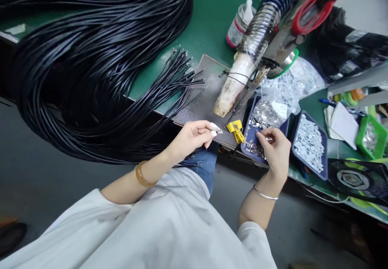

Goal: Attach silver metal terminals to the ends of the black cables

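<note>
My left hand (197,136) is closed in a pinch on a small metal piece (219,131), over the front edge of a dark board (209,68). White covers show on its fingertips. My right hand (274,145) reaches into a blue tray (254,159) of small shiny metal parts, its thumb and finger bent together. Whatever those fingers hold is too small to tell. Between my hands a yellow tool (236,130) rests at the board's edge. Thin black cables (182,77) lie with their stripped ends on the board, beyond my left hand.
A large bundle of black cables (100,38) covers the left. A taped hose (232,87) slants down over the board. Behind it stands a jar (237,30). At the right are a tray of pale pieces (309,143), plastic bags (300,83), a green basket (371,135) and red-handled scissors (315,10).
</note>
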A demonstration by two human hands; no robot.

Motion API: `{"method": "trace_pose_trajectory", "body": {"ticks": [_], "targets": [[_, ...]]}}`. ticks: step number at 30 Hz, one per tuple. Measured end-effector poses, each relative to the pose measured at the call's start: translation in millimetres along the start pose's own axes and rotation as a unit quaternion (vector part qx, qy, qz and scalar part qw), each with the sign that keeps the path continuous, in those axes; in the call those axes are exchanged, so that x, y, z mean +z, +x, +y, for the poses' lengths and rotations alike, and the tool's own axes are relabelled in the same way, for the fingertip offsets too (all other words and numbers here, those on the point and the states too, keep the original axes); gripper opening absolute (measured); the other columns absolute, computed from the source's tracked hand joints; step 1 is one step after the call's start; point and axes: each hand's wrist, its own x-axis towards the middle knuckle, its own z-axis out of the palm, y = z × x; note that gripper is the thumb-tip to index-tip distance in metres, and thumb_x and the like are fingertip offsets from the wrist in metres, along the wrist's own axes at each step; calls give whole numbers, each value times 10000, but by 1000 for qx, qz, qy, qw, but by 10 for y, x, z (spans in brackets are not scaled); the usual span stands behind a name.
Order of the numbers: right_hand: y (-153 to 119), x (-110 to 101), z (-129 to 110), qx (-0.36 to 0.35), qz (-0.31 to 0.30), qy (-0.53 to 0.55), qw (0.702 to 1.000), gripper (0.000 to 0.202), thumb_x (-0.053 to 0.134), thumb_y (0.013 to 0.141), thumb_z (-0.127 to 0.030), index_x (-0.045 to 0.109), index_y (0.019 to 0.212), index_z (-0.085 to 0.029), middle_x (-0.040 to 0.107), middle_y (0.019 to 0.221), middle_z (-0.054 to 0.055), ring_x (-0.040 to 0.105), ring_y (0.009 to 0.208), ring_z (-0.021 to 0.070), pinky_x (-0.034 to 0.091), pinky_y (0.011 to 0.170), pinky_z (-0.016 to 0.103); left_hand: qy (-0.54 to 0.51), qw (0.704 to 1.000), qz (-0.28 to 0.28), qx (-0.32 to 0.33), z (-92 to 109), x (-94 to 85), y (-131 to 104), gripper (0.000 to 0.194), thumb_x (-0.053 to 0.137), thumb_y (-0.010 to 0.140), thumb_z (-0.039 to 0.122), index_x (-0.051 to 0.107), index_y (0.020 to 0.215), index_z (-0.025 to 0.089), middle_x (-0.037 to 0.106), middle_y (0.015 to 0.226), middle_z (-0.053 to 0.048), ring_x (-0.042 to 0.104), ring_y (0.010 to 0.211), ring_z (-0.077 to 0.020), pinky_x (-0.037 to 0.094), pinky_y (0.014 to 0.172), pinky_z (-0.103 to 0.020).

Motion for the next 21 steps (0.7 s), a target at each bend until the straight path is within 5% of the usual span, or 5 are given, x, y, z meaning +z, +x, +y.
{"method": "trace_pose_trajectory", "body": {"ticks": [3, 8, 12, 17, 21], "targets": [[-27, 4, -27, -27, -14, -54, 998, 151, 663, 802, -344, 628, 758, -204, 631, 768, -4, 537, 649, 135, 426, 661, 303, -2, 1000, -12, -2, -7, 1, -7, 160, 730, 777, 254, 698, 867, 125, 554, 514, 38, 357, 444, -36, 207, 453, -198], [-38, 91, -85, -64, 47, -157, 984, 112, 600, 803, -236, 543, 709, -219, 594, 735, 1, 531, 669, 157, 387, 690, 321, -7, 998, -48, -39, -22, 32, -10, 284, 699, 827, 385, 689, 773, 106, 560, 527, 14, 269, 411, -15, 105, 427, -217], [-9, 130, -83, -63, 81, -155, 983, 130, 578, 783, -168, 509, 690, -228, 560, 686, -16, 526, 652, 156, 398, 678, 322, 1, 998, -49, -33, -48, 65, 1, 301, 709, 824, 393, 691, 732, 107, 580, 541, 2, 322, 433, -26, 166, 436, -215], [-337, 276, -410, -48, 179, 127, 974, 126, 648, 838, -226, 552, 757, -221, 641, 795, -6, 644, 640, 139, 524, 610, 297, 15, 1000, -22, 4, -54, 125, -4, 210, 781, 748, 322, 706, 730, 126, 603, 574, 11, 408, 494, -45, 266, 447, -190], [-718, 522, -796, -67, 181, 261, 946, 91, 699, 860, -247, 622, 817, -224, 697, 900, 30, 735, 815, 180, 618, 705, 332, 20, 999, 2, 37, -46, 177, -29, 213, 817, 721, 319, 725, 745, 128, 640, 618, 6, 514, 569, -69, 431, 557, -198]]}}
